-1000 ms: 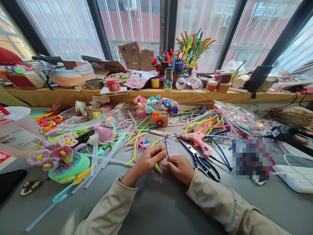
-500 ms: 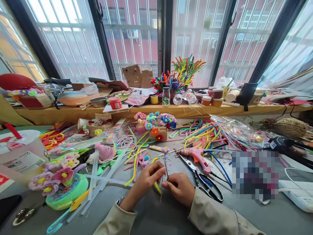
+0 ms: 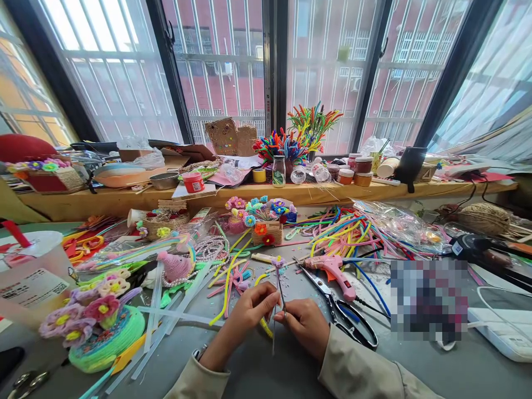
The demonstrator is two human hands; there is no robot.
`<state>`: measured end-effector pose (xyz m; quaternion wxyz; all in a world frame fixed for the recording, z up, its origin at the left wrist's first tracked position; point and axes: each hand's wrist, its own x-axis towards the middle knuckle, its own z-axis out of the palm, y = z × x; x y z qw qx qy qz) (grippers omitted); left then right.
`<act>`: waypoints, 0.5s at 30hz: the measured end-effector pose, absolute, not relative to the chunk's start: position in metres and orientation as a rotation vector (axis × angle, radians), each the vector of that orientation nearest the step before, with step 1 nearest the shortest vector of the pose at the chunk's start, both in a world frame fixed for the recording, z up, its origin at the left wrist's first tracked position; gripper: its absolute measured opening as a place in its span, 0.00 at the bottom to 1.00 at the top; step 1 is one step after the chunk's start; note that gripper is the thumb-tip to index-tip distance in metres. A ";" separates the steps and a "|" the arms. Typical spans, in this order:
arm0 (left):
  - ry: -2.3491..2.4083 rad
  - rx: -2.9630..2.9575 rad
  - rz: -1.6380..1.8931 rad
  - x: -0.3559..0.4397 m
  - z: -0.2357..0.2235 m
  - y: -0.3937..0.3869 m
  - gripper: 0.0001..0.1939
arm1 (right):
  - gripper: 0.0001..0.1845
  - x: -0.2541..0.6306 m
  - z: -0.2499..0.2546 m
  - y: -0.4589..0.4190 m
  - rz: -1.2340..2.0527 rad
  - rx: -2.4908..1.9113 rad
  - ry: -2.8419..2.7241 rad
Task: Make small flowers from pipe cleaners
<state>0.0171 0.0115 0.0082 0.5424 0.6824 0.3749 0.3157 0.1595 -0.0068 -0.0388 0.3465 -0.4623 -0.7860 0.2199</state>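
Note:
Between my two hands stands a small purple pipe-cleaner flower (image 3: pixel 279 262) on a thin stem, its head pointing away from me. A thin dark strip (image 3: pixel 281 289) runs down beside the stem; whether it is wrapped round it I cannot tell. My left hand (image 3: pixel 258 307) is closed, thumb and finger pinching at the stem. My right hand (image 3: pixel 305 324) is closed too, its fingertips pinched on the lower part of the strip and stem. A yellow pipe cleaner (image 3: pixel 266 328) lies partly hidden behind the left fingers.
Black-handled scissors (image 3: pixel 338 305) lie open right of my hands, beside a pink glue gun (image 3: pixel 332 271). Clear glue sticks (image 3: pixel 166 313) and a green woven piece with flowers (image 3: pixel 106 338) are at left. Loose pipe cleaners (image 3: pixel 344 233) and a flower basket (image 3: pixel 266 233) lie beyond.
The view has tipped up slightly, so the table sits lower. Both hands keep their pinch near the stem, and the flower head has turned a little.

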 end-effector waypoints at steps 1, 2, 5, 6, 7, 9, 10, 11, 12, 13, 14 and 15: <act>0.896 1.612 0.765 0.017 0.008 0.012 0.15 | 0.30 0.159 -0.039 -0.007 0.568 -1.204 -2.030; 0.902 1.606 0.781 0.017 0.007 0.012 0.15 | 0.30 0.159 -0.039 -0.006 0.567 -1.208 -2.021; 0.909 1.591 0.809 0.017 0.006 0.012 0.15 | 0.30 0.160 -0.038 -0.007 0.585 -1.220 -2.006; 0.909 1.589 0.813 0.017 0.006 0.012 0.15 | 0.30 0.160 -0.038 -0.007 0.596 -1.221 -2.006; 0.908 1.589 0.816 0.017 0.006 0.012 0.15 | 0.30 0.160 -0.038 -0.007 0.606 -1.217 -2.011; 0.903 1.591 0.814 0.017 0.006 0.012 0.14 | 0.30 0.161 -0.038 -0.008 0.612 -1.204 -2.040; 0.901 1.593 0.812 0.017 0.006 0.012 0.14 | 0.30 0.161 -0.038 -0.008 0.606 -1.203 -2.058; 0.900 1.593 0.810 0.017 0.007 0.012 0.14 | 0.30 0.161 -0.039 -0.009 0.595 -1.205 -2.080; 0.903 1.591 0.806 0.018 0.007 0.011 0.14 | 0.31 0.161 -0.039 -0.009 0.583 -1.216 -2.097; 0.907 1.588 0.799 0.018 0.008 0.011 0.14 | 0.31 0.161 -0.040 -0.009 0.571 -1.229 -2.107; 0.912 1.586 0.793 0.018 0.008 0.011 0.14 | 0.31 0.161 -0.041 -0.009 0.563 -1.238 -2.117; 0.914 1.587 0.784 0.018 0.008 0.010 0.14 | 0.31 0.161 -0.042 -0.009 0.554 -1.246 -2.118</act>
